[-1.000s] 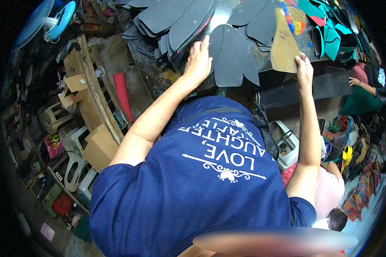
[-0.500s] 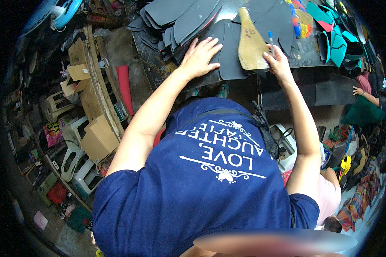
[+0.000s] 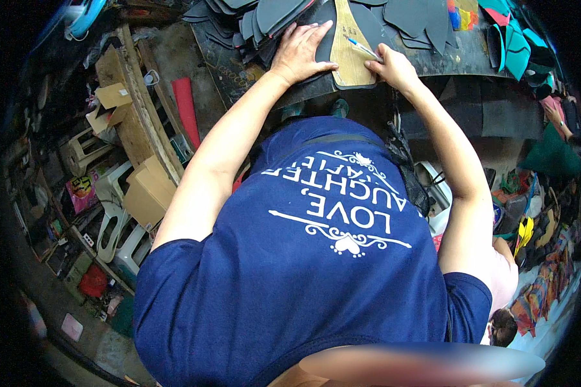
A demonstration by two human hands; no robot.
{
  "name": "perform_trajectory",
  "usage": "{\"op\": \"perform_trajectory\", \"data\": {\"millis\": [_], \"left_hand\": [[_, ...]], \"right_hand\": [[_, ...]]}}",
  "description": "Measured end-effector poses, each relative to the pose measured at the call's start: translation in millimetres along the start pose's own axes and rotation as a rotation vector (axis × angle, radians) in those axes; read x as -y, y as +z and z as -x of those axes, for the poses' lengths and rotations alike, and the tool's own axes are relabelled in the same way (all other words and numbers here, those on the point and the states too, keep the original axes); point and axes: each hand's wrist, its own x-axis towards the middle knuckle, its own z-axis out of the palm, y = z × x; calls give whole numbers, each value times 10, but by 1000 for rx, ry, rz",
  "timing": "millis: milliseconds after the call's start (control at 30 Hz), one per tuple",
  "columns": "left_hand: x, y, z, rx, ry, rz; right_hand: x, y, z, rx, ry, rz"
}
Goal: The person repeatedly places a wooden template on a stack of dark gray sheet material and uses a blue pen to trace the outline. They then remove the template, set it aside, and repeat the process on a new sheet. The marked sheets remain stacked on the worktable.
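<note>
Gotta be a small workshop, and a cluttered one: stacks of dark cut-out panels point(image 3: 277, 16) on the worktop point(image 3: 471, 53) at 12 o'clock, teal cut pieces point(image 3: 518, 55) at 2, cardboard box point(image 3: 150, 193) at 9.

A pen point(image 3: 366, 50) is being held in the person's right grip point(image 3: 396, 68), its blue end being aimed up and left over a tan board point(image 3: 351, 69). Beside the board's left edge, the left grip point(image 3: 297, 54) is being held flat with fingers spread. The table point(image 3: 239, 76) is being covered on both sides by dark grey pieces point(image 3: 410, 18), and farther right by teal pieces point(image 3: 517, 50).
</note>
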Motion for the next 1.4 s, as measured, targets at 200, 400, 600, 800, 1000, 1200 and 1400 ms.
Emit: {"op": "perform_trajectory", "data": {"millis": [200, 400, 600, 800, 1000, 1200, 1400], "left_hand": [[-57, -87, -4, 71, 45, -40], [-124, -167, 2, 179, -1, -35], [-105, -170, -4, 183, 14, -44], [-21, -61, -75, 145, 2, -67], [108, 24, -109, 103, 45, -66], [93, 9, -108, 85, 58, -71], [38, -15, -98, 87, 40, -105]], "right_hand": [[40, -62, 53, 41, 9, 70], [128, -59, 111, -9, 45, 37], [11, -141, 93, 125, 9, -145], [-47, -102, -34, 29, -50, -66], [-148, -193, -180, 171, -42, -246], [-157, -138, -134, 48, -168, -206], [-198, -173, -174, 117, -161, -240]]}}
